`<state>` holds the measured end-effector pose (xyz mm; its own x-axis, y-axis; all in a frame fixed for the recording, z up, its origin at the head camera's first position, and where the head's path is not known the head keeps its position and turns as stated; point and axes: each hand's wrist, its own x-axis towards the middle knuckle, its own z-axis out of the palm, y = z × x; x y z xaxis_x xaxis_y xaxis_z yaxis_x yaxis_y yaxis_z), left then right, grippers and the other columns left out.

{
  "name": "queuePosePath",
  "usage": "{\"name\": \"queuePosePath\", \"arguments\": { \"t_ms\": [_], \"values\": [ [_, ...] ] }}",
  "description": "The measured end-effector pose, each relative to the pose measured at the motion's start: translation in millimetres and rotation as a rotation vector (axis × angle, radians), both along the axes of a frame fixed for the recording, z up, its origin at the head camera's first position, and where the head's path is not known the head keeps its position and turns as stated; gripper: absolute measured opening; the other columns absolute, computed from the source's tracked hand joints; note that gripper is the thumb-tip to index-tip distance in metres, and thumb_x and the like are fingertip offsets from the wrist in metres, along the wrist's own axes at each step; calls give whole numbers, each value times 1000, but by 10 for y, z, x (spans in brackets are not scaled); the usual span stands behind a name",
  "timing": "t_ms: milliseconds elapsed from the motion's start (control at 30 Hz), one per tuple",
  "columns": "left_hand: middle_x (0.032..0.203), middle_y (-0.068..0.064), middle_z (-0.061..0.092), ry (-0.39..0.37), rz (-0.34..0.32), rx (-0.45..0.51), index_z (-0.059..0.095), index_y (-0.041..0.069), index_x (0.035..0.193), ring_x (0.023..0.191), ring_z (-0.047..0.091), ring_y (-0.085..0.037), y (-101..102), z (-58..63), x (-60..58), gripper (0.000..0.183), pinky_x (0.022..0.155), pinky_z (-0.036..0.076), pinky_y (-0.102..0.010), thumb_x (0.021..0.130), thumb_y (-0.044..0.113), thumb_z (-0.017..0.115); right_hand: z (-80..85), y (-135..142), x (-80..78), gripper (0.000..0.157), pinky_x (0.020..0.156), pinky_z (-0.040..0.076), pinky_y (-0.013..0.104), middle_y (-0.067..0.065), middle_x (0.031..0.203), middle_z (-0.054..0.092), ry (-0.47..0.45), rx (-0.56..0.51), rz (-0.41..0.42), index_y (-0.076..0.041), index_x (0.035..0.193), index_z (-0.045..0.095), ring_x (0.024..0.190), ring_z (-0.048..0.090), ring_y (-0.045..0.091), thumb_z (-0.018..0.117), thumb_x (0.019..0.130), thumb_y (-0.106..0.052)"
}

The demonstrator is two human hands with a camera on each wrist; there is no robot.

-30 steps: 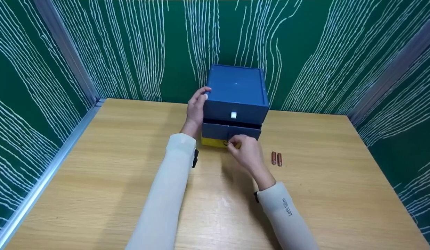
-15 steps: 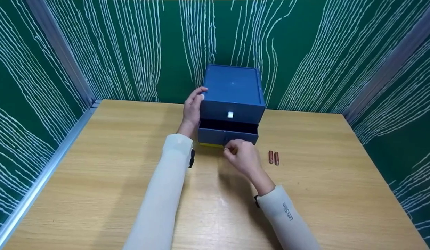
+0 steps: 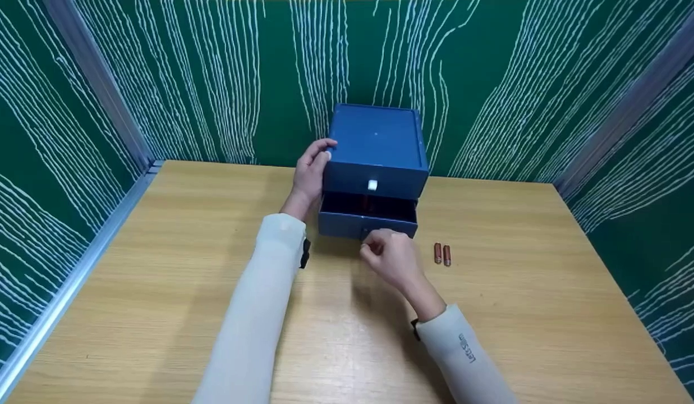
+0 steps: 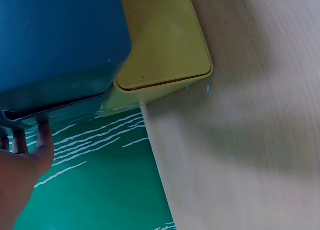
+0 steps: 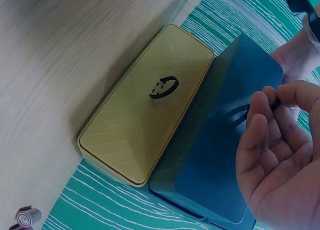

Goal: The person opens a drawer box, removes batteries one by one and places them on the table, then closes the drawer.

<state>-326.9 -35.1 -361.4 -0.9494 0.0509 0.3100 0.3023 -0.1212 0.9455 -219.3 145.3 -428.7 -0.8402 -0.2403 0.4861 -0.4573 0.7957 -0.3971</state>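
A small blue drawer cabinet [image 3: 375,134] stands at the back of the table. Its middle drawer [image 3: 340,224] is pulled out, and a reddish streak shows dimly inside. My right hand [image 3: 396,255] pinches the black loop handle [image 5: 275,104] on that drawer's front between thumb and fingertips. On the cabinet's left side rests my left hand [image 3: 310,175], its fingers at the top edge; the left wrist view shows several fingertips against the blue wall. Below, the yellow bottom drawer [image 5: 135,117] is closed, with its own black loop [image 5: 165,88]. The top drawer has a white knob [image 3: 372,184].
Two reddish-brown batteries [image 3: 442,254] lie side by side on the wooden table [image 3: 520,280], right of the cabinet. Green walls [image 3: 481,67] with white wavy lines enclose the table's back and sides. The cabinet stands close to the back wall.
The middle drawer has slid out towards me, its front now hiding the yellow drawer in the head view. My right hand has come slightly nearer with it; my left hand stays on the cabinet.
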Motion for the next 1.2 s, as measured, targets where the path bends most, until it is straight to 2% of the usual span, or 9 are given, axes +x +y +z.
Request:
{"name": "queuePosePath", "arguments": {
  "t_ms": [200, 300, 400, 567, 733, 867, 967, 1067, 1200],
  "values": [
    [138, -3, 33, -19, -5, -95, 57, 5, 106, 127, 26, -15, -41, 42, 21, 29, 104, 19, -37, 89, 14, 36, -27, -19, 7, 10, 52, 41, 19, -11, 63, 58, 5, -21, -9, -22, 64, 61, 56, 49, 1, 57, 72, -18],
    [138, -6, 30, -27, -46, -88, 55, 3, 105, 121, 30, -19, -58, 45, 8, 28, 94, 28, -32, 89, 14, 36, -41, -11, 26, 10, 52, 41, 18, -11, 62, 58, 6, -22, -5, -22, 63, 61, 55, 49, 0, 57, 72, -17],
    [138, -8, 29, -20, -74, -87, 54, 3, 104, 118, 31, -20, -70, 48, -14, 26, 88, 31, -30, 88, 14, 36, -47, -4, 46, 10, 51, 41, 17, -11, 62, 58, 2, -14, -6, -22, 63, 61, 55, 48, 0, 57, 71, -18],
    [135, -9, 30, 20, -62, -84, 52, 4, 101, 123, 25, -18, -36, 21, -29, 23, 100, 22, -35, 89, 15, 35, -38, -15, 105, 9, 52, 40, 17, -12, 62, 57, 1, 12, -3, -22, 63, 61, 55, 48, -1, 58, 72, -20],
    [128, -10, 34, 65, -46, -41, 51, 3, 100, 118, 29, -18, 0, -21, -22, 19, 99, 25, -35, 89, 16, 43, -34, -21, 156, 9, 51, 39, 17, -14, 62, 55, 9, 44, 2, -23, 63, 61, 54, 47, -2, 57, 71, -21],
    [127, -7, 35, 38, -43, -35, 51, 1, 104, 117, 31, -17, 4, -1, -2, 22, 97, 27, -35, 88, 15, 45, -23, -21, 185, 9, 50, 39, 17, -14, 61, 55, 19, 57, 7, -22, 62, 60, 54, 46, -1, 57, 71, -21],
    [132, -3, 32, -16, -47, -73, 50, 7, 114, 121, 29, -17, 4, 21, 15, 28, 101, 25, -36, 89, 19, 43, -15, -21, 209, 8, 50, 38, 17, -14, 61, 55, 10, 61, 12, -23, 62, 60, 54, 46, -2, 58, 70, -21],
    [139, -1, 24, -67, -62, -115, 42, 18, 126, 126, 25, -19, 9, 39, 19, 36, 104, 20, -40, 90, 23, 39, -7, -18, 226, 8, 50, 38, 16, -14, 61, 55, 1, 67, 17, -23, 62, 60, 54, 47, -2, 57, 70, -21],
    [143, 0, 14, -104, -79, -159, 33, 28, 133, 129, 19, -21, 4, 45, 4, 42, 105, 16, -45, 91, 27, 37, 15, -14, 237, 8, 51, 38, 16, -14, 61, 54, -12, 74, 34, -22, 62, 60, 55, 46, -1, 58, 70, -21]
  ]
}}
